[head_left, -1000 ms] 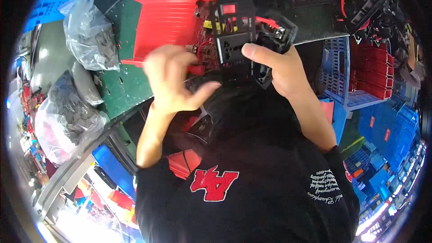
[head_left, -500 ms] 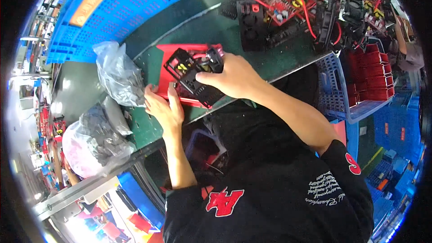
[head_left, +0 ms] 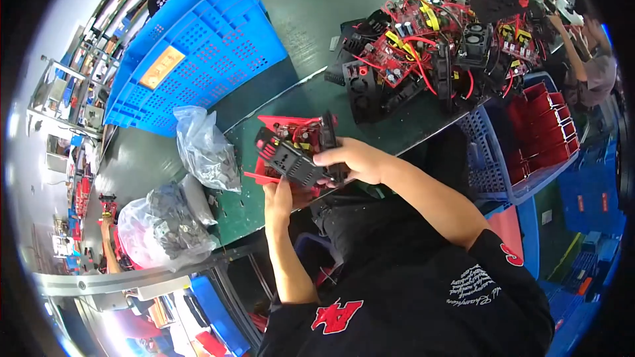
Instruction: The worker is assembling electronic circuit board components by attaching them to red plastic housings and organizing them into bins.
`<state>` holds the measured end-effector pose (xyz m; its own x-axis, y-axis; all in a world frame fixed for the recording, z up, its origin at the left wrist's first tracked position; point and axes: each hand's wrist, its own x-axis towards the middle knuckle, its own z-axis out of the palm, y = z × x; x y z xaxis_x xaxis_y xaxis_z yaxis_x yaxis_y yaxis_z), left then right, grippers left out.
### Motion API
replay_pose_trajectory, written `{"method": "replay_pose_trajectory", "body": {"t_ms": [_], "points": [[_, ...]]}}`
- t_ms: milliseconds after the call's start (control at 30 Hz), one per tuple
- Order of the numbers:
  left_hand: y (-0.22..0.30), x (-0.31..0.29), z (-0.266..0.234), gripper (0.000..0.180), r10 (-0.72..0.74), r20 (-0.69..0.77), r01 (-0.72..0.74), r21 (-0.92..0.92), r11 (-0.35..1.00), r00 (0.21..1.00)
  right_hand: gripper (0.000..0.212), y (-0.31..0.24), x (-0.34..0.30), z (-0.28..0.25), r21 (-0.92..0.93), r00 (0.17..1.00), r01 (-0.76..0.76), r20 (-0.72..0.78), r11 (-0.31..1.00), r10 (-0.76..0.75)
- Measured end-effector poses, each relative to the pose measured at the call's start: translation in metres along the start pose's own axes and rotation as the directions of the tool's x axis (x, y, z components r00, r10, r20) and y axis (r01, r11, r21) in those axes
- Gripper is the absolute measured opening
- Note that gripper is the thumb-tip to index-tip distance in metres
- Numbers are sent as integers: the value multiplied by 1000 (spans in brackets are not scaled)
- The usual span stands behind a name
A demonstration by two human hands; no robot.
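Observation:
At the table's near edge, a circuit assembly with black end panels [head_left: 294,162] and red boards stands tilted in or against a red metal housing [head_left: 264,170]. My right hand [head_left: 357,160] is closed round the right-hand black panel, with its thumb on top and its other fingers partly hidden. On the near side my left hand [head_left: 279,203] grips the housing's lower edge; its thumb points up against the black panel and its fingers go out of sight behind the red metal. How far the assembly sits inside the housing cannot be made out.
A heap of circuit assemblies [head_left: 423,53] with fans and red wires lies at the far right. Left of me are a blue crate [head_left: 205,53] and two plastic bags of parts [head_left: 208,152] [head_left: 175,225]. A basket [head_left: 486,152] holds red housings [head_left: 539,125]. Other people work nearby.
My view has shifted. The assembly has turned so its socket panel faces me, and my left hand has moved from beside the housing to grip its near edge. My right hand keeps hold.

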<state>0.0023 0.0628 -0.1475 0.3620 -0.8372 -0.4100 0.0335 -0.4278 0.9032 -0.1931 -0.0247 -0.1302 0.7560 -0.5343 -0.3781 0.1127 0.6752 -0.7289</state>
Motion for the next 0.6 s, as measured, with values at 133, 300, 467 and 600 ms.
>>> {"method": "replay_pose_trajectory", "body": {"t_ms": [133, 300, 467, 600], "points": [[-9, 12, 5, 36, -45, 0, 45, -117, 992, 999, 22, -12, 20, -1, 231, 1000, 7, -1, 973, -7], [-16, 21, 14, 38, -49, -72, 35, -187, 982, 996, 30, -17, 20, 13, 4, 988, 29, -154, 1000, -28], [-1, 75, 14, 40, -40, -83, 27, -157, 987, 996, 74, -13, 45, 18, -765, 849, 126, -245, 631, -467], [20, 133, 9, 42, 38, 249, 30, -266, 964, 968, 97, -36, 66, 25, -829, 736, 182, -241, 529, -632]]}}
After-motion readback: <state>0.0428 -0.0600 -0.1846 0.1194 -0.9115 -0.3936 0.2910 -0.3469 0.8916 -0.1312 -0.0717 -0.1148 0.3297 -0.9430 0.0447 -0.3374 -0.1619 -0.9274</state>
